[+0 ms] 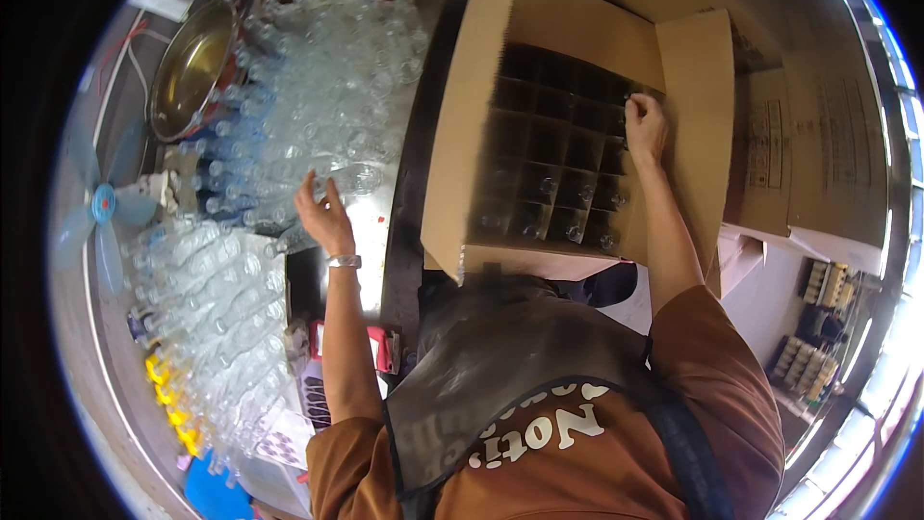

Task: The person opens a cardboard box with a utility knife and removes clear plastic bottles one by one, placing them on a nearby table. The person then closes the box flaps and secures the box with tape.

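Note:
My left hand (325, 223) reaches over the bottles on the left, its thumb and fingers bent round the neck of a clear glass bottle (356, 179) lying on its side. Inside a large open cardboard box (582, 8), my right hand (647, 127) is closed at the far right corner of a dark grid divider (553, 114). A small clear rim shows at those fingertips, apparently a bottle's neck; the rest is hidden in the cell. Several bottles (574, 231) stand in the nearer cells, necks up.
Many clear glass bottles (337, 58) lie in rows on the metal table (364, 241). A fan with blue blades (103, 202) and a metal bowl (192, 72) stand at the left. More cardboard boxes (833, 149) are stacked to the right. A red pouch (385, 350) lies near my left forearm.

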The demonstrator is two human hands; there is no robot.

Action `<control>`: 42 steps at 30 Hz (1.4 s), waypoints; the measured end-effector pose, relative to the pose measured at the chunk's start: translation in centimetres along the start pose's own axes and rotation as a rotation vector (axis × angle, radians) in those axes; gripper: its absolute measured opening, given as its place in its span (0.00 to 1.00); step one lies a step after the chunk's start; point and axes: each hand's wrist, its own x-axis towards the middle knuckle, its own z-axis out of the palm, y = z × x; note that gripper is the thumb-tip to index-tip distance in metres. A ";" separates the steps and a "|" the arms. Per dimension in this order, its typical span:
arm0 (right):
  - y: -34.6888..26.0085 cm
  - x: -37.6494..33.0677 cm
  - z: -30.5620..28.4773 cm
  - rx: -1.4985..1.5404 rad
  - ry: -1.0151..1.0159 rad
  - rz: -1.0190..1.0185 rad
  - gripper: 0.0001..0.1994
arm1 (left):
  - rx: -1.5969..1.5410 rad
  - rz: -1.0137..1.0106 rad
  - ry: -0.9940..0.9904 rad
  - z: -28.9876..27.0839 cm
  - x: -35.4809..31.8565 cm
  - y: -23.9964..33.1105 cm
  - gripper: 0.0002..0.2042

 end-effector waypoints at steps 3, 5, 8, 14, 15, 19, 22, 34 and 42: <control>3.9 -1.9 1.4 -0.250 0.031 -0.069 0.19 | 0.071 -0.017 -0.049 -0.1 0.8 -0.2 0.20; 4.4 -0.6 2.8 -0.197 0.048 -0.003 0.21 | 0.116 -0.031 -0.095 -0.2 0.7 0.3 0.24; 4.8 1.6 5.4 -0.121 -0.140 0.170 0.21 | 0.171 -0.045 -0.135 -1.8 0.5 1.4 0.34; 4.8 0.7 5.7 -0.313 -0.104 0.091 0.20 | -0.400 0.157 -0.130 -7.0 -1.0 20.1 0.27; 4.3 0.2 4.9 -0.333 -0.123 0.124 0.20 | -0.489 0.233 -0.212 -6.6 -2.1 23.3 0.25; 5.1 0.2 5.6 -0.307 -0.118 0.078 0.17 | -0.463 0.355 -0.702 0.4 -5.7 32.7 0.23; 7.1 2.4 5.8 -0.223 -0.192 0.023 0.16 | -0.288 0.347 -0.794 10.4 -8.8 33.7 0.27; 4.4 4.9 -6.0 -0.011 0.132 -0.129 0.19 | -0.013 0.603 -0.747 26.3 -7.5 26.2 0.14; 5.9 10.4 -3.2 0.032 0.106 -0.208 0.19 | 0.139 0.766 -0.696 26.5 -7.8 24.2 0.11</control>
